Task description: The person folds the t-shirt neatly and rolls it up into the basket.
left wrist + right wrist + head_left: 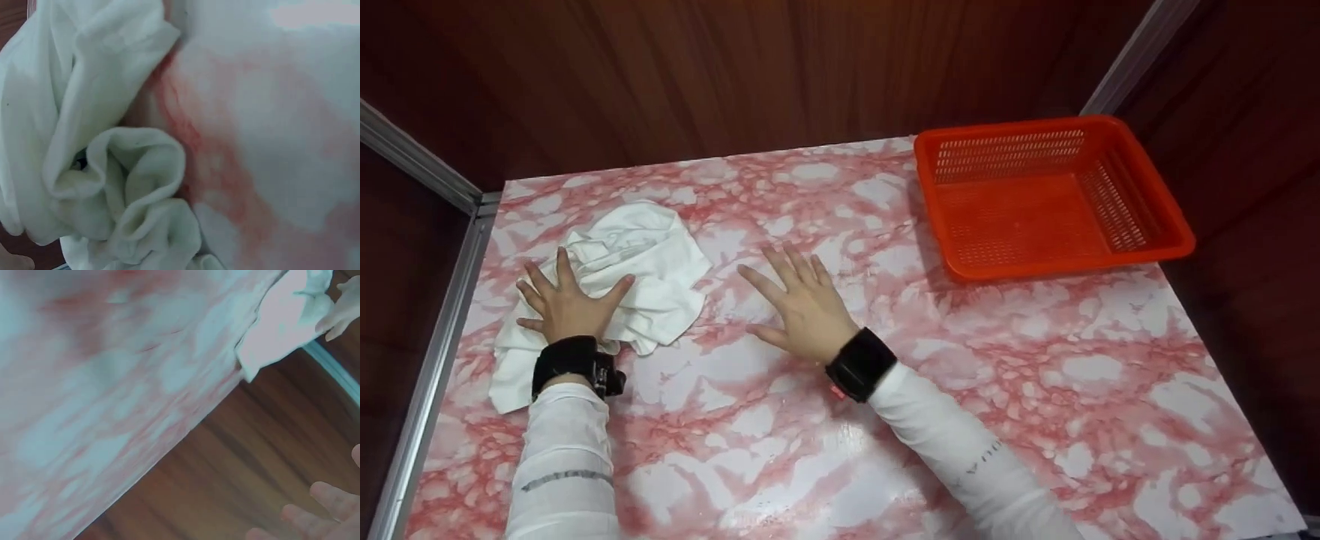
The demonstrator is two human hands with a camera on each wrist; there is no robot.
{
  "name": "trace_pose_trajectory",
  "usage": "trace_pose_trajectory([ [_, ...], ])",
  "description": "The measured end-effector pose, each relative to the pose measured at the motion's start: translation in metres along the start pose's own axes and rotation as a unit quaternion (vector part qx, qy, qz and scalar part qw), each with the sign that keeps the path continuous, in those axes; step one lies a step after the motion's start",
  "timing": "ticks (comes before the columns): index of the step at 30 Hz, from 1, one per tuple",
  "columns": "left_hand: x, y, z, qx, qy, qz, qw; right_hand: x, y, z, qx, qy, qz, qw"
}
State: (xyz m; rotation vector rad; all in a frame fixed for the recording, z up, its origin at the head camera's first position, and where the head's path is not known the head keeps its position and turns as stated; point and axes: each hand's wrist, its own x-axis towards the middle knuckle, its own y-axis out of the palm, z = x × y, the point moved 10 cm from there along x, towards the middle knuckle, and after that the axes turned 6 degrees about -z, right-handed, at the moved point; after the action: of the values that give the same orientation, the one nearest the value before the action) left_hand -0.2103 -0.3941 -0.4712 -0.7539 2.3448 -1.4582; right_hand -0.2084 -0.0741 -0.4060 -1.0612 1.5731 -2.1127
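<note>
A crumpled white cloth (660, 255) lies on the left part of the table, its folds bunched up close in the left wrist view (140, 169). Over its left side is my left hand (574, 307), fingers spread and palm down on the fabric. My right hand (810, 311) is to the right of the cloth, above the table, with its fingers spread and nothing in its grasp. In the right wrist view, fingertips (323, 495) of that hand show at the lower right corner, and the cloth (287, 326) with the left hand appears at the upper right.
An orange-red plastic basket (1020, 210) with slotted sides stands at the table's back right corner. The table (780, 450) has a pink and white marbled top. Dark wood-look panels (735, 75) with metal edge strips (427, 165) enclose it at the back and sides.
</note>
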Motion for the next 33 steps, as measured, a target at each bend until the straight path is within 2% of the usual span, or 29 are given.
trace_pose_trajectory([
  [5, 0.0, 0.014, 0.008, -0.002, -0.033, 0.027, 0.9991, 0.026, 0.027, 0.019, -0.002, -0.022, 0.029, 0.999],
  [9, -0.003, 0.021, 0.016, -0.013, -0.069, 0.048, 0.9964, 0.03, 0.045, 0.022, -0.001, -0.029, 0.038, 0.999],
  [12, -0.006, 0.026, 0.021, 0.003, -0.082, 0.076, 0.9937, 0.028, 0.056, 0.022, 0.003, -0.029, 0.04, 0.999],
  [17, -0.002, 0.029, 0.02, 0.039, -0.063, 0.091, 0.9931, 0.024, 0.069, 0.021, 0.015, -0.021, 0.05, 0.998],
  [20, 0.002, 0.029, 0.017, 0.022, -0.055, 0.091, 0.9941, 0.023, 0.073, 0.021, 0.02, -0.015, 0.053, 0.998],
  [24, 0.002, 0.035, 0.019, -0.008, -0.062, 0.093, 0.9937, 0.021, 0.079, 0.022, 0.026, -0.011, 0.064, 0.998],
  [27, 0.0, 0.039, 0.017, -0.017, -0.056, 0.082, 0.9949, 0.019, 0.083, 0.023, 0.033, -0.013, 0.061, 0.997],
  [29, 0.0, 0.041, 0.012, -0.018, -0.043, 0.071, 0.9964, 0.018, 0.084, 0.024, 0.036, -0.014, 0.057, 0.998],
  [33, -0.004, 0.04, -0.01, -0.032, 0.008, 0.045, 0.9984, 0.016, 0.084, 0.023, 0.039, -0.016, 0.057, 0.997],
])
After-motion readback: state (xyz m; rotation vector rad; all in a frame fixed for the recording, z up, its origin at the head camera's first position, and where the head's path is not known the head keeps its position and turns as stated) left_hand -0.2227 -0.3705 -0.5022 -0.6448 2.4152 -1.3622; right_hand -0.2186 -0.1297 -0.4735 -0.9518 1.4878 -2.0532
